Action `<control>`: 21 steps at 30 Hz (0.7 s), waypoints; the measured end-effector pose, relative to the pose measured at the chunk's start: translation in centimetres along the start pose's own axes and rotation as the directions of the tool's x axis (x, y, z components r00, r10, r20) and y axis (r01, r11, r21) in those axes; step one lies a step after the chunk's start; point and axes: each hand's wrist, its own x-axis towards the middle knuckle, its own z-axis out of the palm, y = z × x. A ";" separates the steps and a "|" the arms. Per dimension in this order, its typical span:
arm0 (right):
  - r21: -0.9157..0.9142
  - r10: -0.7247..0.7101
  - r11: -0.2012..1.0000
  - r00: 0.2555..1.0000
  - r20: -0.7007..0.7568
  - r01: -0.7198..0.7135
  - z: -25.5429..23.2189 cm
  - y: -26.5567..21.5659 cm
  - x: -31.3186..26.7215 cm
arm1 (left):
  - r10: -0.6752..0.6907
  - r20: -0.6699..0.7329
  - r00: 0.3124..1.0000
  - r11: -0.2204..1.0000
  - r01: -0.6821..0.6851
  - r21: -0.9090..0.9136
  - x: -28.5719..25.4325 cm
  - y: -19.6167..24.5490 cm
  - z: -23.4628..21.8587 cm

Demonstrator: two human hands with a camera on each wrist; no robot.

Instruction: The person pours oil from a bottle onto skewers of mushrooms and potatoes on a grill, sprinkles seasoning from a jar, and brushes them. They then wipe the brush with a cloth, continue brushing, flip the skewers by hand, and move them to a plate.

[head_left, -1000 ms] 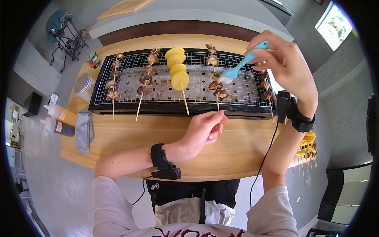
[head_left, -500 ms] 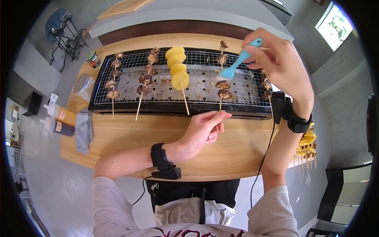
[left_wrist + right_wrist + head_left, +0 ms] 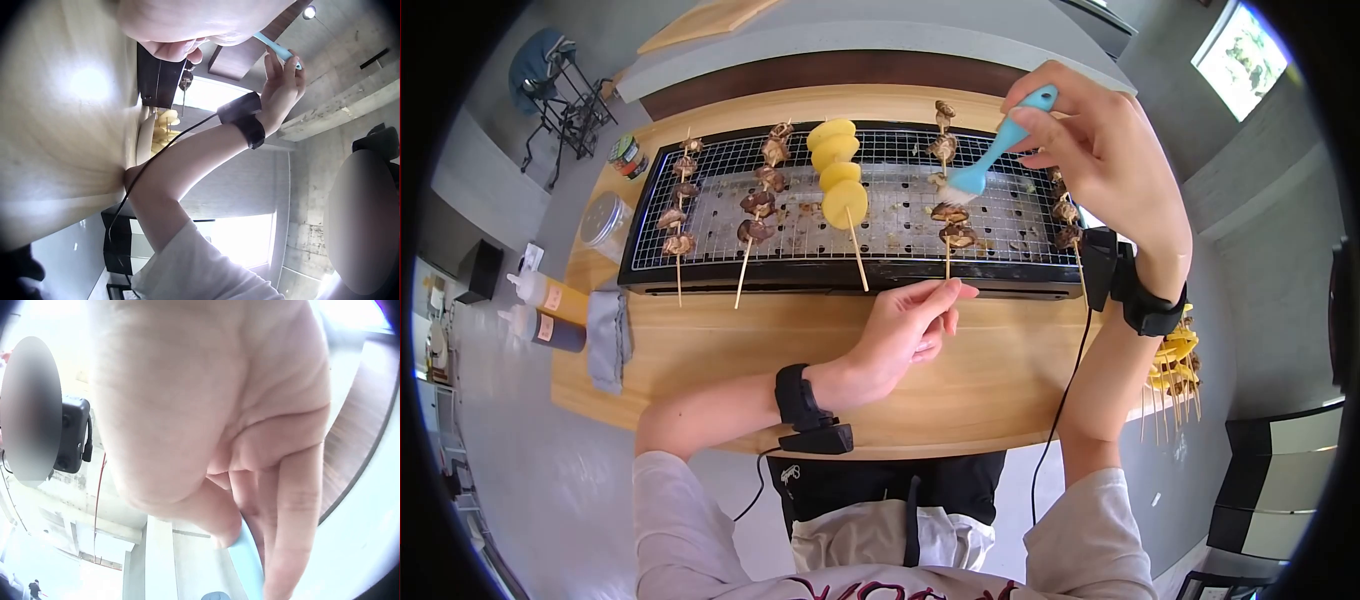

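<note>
In the head view my right hand (image 3: 1115,165) pinches the handle of a light blue basting brush (image 3: 1003,140). The brush's pale bristles lie against the middle of a mushroom skewer (image 3: 957,237) on the grill. Below the grill's front edge, my left hand (image 3: 897,335) pinches the bottom end of that skewer's stick between thumb and fingers. In the right wrist view the blue handle (image 3: 249,562) shows between thumb and fingers, the bristles out of sight. From the left wrist, the raised right hand (image 3: 282,90) appears beyond the near hand.
The black grill (image 3: 850,273) carries other mushroom skewers and a potato-slice skewer (image 3: 844,205). Left of it stand a clear jar (image 3: 605,222), two sauce bottles (image 3: 555,328) and a grey cloth (image 3: 608,340). More skewers (image 3: 1175,365) lie at the table's right edge.
The held mushroom skewer tilts right, then back left. The brush has moved slightly up and left along it, still in my right hand. My left hand keeps its grip on the stick.
</note>
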 end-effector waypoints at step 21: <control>0.105 -0.077 0.991 0.996 -0.039 0.081 -0.4 1.2 -0.2 | 0.004 0.012 1.000 0.999 -0.005 0.040 0.0 0.0 -0.1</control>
